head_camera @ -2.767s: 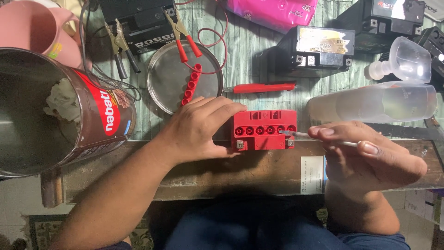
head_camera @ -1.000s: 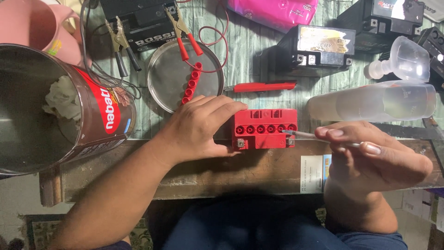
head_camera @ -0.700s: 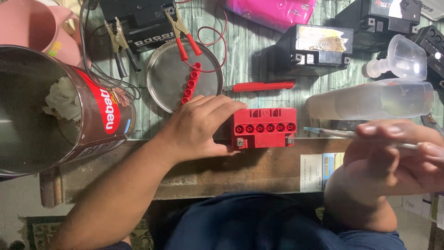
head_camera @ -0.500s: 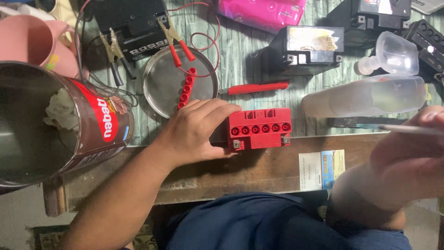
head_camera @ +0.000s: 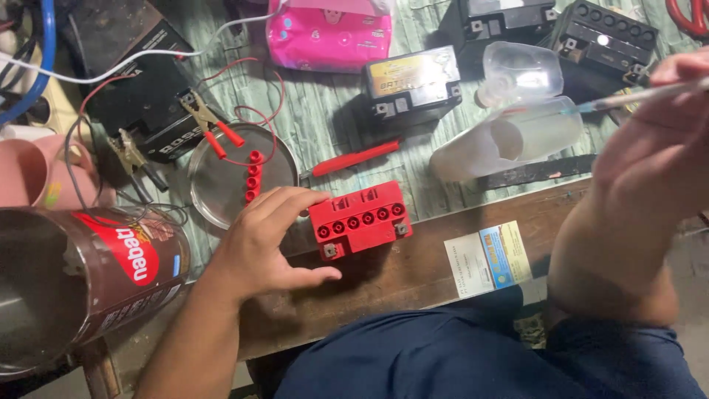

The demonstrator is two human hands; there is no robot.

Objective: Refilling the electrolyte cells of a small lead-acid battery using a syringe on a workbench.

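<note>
A small red battery [head_camera: 360, 219] with a row of open filler holes on top lies on the wooden bench edge [head_camera: 413, 273]. My left hand [head_camera: 262, 240] rests flat against the battery's left side, fingers spread around it. My right hand [head_camera: 653, 140] is raised at the right, blurred, pinching a thin clear dropper tube [head_camera: 635, 94] whose tip points left toward a cut clear plastic bottle [head_camera: 509, 140] lying on its side.
A round metal lid [head_camera: 214, 185] holds a strip of red caps [head_camera: 252, 177]. A red screwdriver [head_camera: 354, 157], black batteries [head_camera: 412, 87], clip leads [head_camera: 210, 127], a pink case [head_camera: 325, 35], a large tin can [head_camera: 81, 277] and pink cups [head_camera: 33, 174] crowd the bench.
My right hand lifted the dropper away from the red battery and swung it up to the right, toward the clear bottle. My left hand stayed on the battery. The view shifted.
</note>
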